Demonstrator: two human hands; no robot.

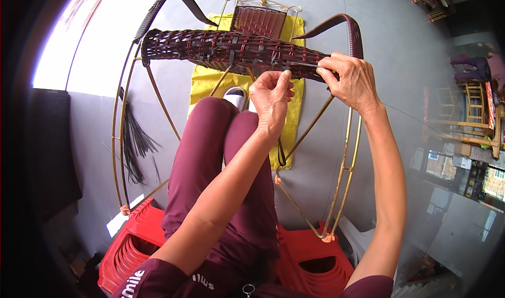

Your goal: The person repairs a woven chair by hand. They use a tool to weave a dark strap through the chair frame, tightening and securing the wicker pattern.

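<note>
A chair with a gold metal frame [347, 161] stands tipped before me, with a dark brown and red woven panel [210, 48] across it. My right hand [350, 79] is closed at the panel's right end, thumb and fingers pinching what looks like a thin dark weaving strand. Just below the panel, slightly right of the middle, my left hand [271, 100] has thumb and forefinger pressed together. Whatever sits in that pinch is too small to make out. Dark wrapped armrests, a left one [171, 3] and a right one [355, 32], curve up beyond the panel.
A bundle of black strips [135, 140] hangs from the frame's left side. Red plastic stools [315, 258] stand under the near frame ends. A yellow cloth [208, 85] lies on the grey floor beneath the chair. Wooden furniture [476, 103] and another person [473, 69] are at the far right.
</note>
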